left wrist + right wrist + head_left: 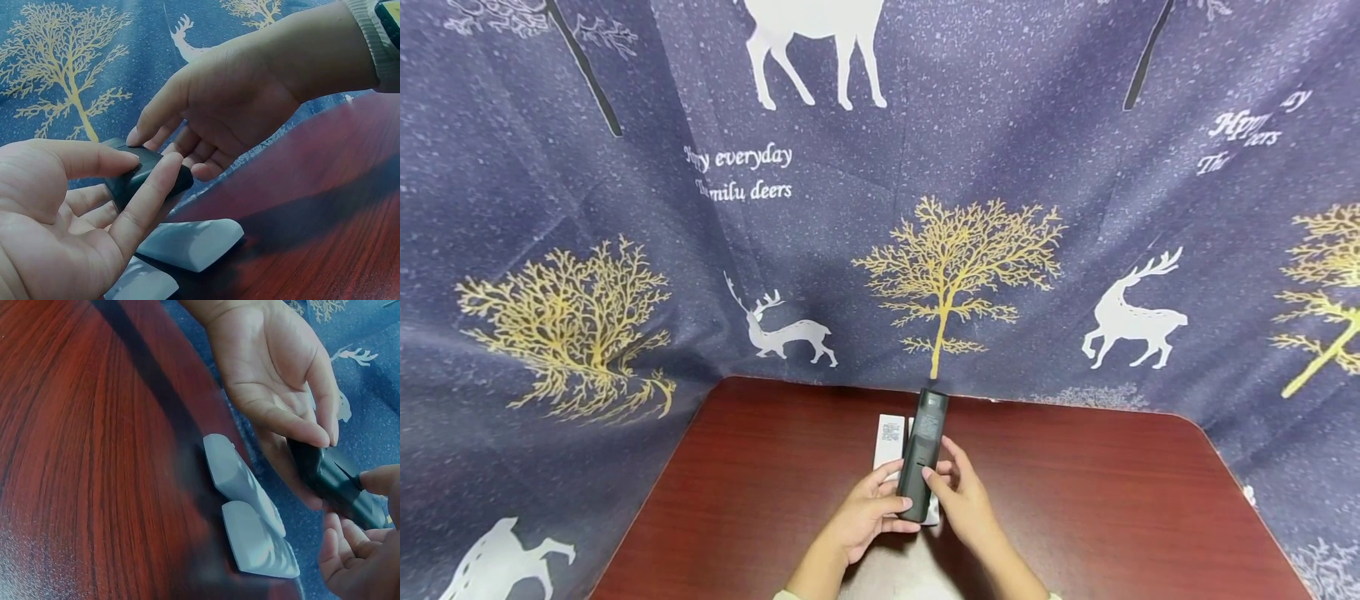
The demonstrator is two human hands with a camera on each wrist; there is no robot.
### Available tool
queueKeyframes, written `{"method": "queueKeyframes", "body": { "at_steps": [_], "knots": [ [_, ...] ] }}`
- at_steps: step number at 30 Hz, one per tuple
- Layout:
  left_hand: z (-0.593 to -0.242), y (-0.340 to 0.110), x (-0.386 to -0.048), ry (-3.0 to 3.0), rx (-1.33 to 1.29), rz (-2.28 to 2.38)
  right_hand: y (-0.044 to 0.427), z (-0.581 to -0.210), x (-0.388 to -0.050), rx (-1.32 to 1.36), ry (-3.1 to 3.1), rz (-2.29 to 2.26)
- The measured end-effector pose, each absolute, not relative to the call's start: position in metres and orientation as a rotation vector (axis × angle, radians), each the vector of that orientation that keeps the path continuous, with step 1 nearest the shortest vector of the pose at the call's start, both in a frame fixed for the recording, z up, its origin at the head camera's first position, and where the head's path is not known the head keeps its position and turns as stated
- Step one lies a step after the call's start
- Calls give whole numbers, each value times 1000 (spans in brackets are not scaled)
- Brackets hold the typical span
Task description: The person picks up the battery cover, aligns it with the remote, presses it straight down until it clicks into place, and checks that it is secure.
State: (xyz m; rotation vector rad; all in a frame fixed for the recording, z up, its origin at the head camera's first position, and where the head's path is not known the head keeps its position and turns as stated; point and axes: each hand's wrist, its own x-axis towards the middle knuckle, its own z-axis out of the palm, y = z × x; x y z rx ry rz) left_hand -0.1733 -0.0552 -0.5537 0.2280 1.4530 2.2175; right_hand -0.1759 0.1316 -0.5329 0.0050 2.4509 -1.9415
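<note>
A black remote control [923, 454] is held above the table with its back, which bears a label, facing up. My left hand [865, 510] grips its lower end, thumb on the back and fingers around the edge. Against the middle of the back presses the thumb of my right hand [967, 502], whose fingers sit along the far side. In the right wrist view the black remote [334, 481] lies between both hands. Two white remotes rest side by side on the table beneath: the left one [890, 435] shows a printed label, and the other [933, 512] is mostly hidden.
The reddish-brown wooden table [760, 483] has rounded far corners. Behind it and at the sides hangs a blue-purple cloth [820, 250] printed with deer and trees, meeting the table's far edge.
</note>
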Motion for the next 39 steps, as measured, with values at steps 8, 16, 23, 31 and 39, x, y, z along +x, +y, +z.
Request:
{"method": "queueKeyframes", "body": {
  "at_steps": [8, 16, 23, 31, 39],
  "knots": [
    [-556, -54, -173, 1468, 230, 2217, 131, -534, -177, 5, 2446, -1944],
    [-557, -51, -173, 1477, 212, 2217, 132, -537, -178, 8, 2424, -1958],
    [-560, -50, -173, 1491, 219, 2210, 132, -539, -178, 8, 2409, -1973],
    [-562, -50, -173, 1494, 222, 2214, 132, -539, -179, 24, 2404, -1968],
    [-562, -48, -172, 1485, 199, 2220, 133, -539, -178, 17, 2382, -1990]
  ]
}}
